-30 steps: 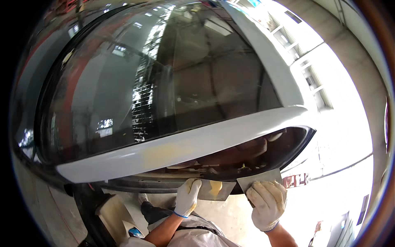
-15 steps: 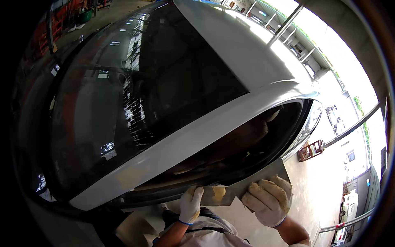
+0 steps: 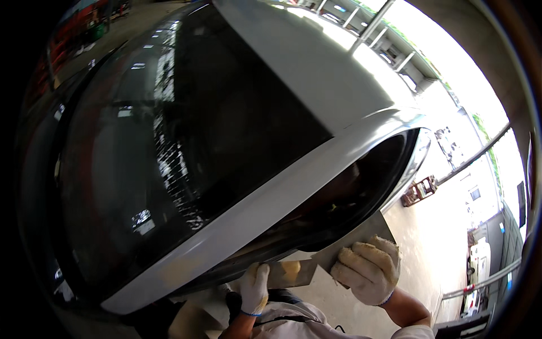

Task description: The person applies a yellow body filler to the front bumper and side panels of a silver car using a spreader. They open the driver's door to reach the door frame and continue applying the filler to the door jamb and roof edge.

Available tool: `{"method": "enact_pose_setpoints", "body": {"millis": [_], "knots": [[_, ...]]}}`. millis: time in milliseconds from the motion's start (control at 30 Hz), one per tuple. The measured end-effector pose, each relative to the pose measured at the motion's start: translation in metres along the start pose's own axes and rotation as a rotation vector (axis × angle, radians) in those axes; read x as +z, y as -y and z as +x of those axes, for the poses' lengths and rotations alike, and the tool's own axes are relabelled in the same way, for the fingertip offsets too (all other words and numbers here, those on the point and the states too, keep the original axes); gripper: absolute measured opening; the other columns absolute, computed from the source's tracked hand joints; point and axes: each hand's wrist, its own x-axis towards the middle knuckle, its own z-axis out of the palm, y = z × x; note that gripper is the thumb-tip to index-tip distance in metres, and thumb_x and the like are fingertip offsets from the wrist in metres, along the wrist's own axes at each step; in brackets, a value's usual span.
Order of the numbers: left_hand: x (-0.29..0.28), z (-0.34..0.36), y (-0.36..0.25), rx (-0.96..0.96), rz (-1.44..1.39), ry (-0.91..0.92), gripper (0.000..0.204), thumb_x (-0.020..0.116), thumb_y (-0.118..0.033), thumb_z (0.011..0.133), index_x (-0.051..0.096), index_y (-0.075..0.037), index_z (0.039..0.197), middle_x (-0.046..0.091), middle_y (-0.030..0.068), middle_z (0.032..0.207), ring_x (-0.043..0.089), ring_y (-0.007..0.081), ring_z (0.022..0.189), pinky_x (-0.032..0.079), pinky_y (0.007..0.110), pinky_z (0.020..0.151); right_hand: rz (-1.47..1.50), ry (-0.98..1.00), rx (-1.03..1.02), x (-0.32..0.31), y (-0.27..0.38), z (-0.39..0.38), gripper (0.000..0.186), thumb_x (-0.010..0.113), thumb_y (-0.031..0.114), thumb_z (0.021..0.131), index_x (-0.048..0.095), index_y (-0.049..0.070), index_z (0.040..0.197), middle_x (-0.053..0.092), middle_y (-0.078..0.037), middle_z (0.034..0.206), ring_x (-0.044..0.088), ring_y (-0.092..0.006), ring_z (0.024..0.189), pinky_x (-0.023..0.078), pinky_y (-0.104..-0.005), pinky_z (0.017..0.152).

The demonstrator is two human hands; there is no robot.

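Far L: dark windshield (image 3: 130, 169) w/ bright reflections. Its near edge meets the pale pillar (image 3: 243, 217), which slants up from lower L to the roof (image 3: 299, 68). Near the pillar's lower end is a dull yellow patch (image 3: 182, 272), soft-edged; can't tell if wet or dry.

Next, L hand (image 3: 255, 289), gloved, gripping the L plate (image 3: 306, 273) by its L end, thumb on top. Plate is about flat, face up, below the pillar & clear of it. Paste (image 3: 291, 270), pale yellow, sits mid-plate, reaching up to the far edge.

Window opening (image 3: 367, 169) is dark inside, beyond the plates. R plate (image 3: 366, 226) slants up to the R in front of its lower edge; its L corner is at the L plate's R end, can't tell if touching. R hand (image 3: 370, 271), also gloved, is closed round the R plate, fingers over its face.

Past that, red-brown cart (image 3: 419, 192) on the floor (image 3: 420, 237), well apart.

Changed: vs 1 s ago the view has swung, pillar steeper, & the paste is a compact blob, not a long streak. Prob. means paste is being gathered on the L plate.
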Motion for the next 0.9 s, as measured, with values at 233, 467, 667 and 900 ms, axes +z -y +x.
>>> {"method": "enact_pose_setpoints", "body": {"millis": [233,467,667,900], "knots": [[-0.01,0.015,0.025,-0.053,-0.129,-0.009,0.023,0.054,-0.017,0.1,0.064,0.003,0.093,0.062,0.006,0.081,0.053,0.0132,0.075,0.044,0.03,0.07,-0.145,0.043,0.164,-0.016,-0.017,-0.012,0.02,0.072,0.022,0.073,0.07,0.022,0.093,0.066,0.0,0.107,0.06,-0.0227,0.104,0.049,-0.0455,0.091],[0.007,0.027,0.014,-0.028,-0.198,0.017,0.022,0.057,-0.017,0.1,0.061,-0.002,0.085,0.053,-0.0021,0.076,0.044,0.0073,0.072,0.039,0.026,0.066,-0.234,0.031,0.288,-0.016,-0.004,-0.016,0.023,0.072,0.013,0.072,0.066,0.013,0.094,0.067,-0.003,0.105,0.062,-0.0259,0.102,0.05,-0.0485,0.093],[0.014,0.032,0.03,0.004,-0.278,0.048,0.024,0.055,-0.019,0.101,0.062,0.0,0.088,0.057,0.001,0.078,0.048,0.0103,0.075,0.042,0.028,0.07,-0.267,0.051,0.26,-0.023,0.007,-0.002,0.021,0.069,0.012,0.072,0.066,0.014,0.093,0.067,-0.004,0.103,0.062,-0.0262,0.102,0.049,-0.0486,0.094],[0.008,0.035,0.033,0.055,-0.219,0.105,0.023,0.054,-0.015,0.099,0.064,0.005,0.103,0.066,0.0164,0.095,0.06,0.0273,0.087,0.045,0.038,0.083,-0.218,0.103,0.109,-0.034,0.009,0.017,0.02,0.072,0.021,0.079,0.069,0.022,0.099,0.068,0.003,0.107,0.061,-0.0185,0.104,0.051,-0.0425,0.091]]}}
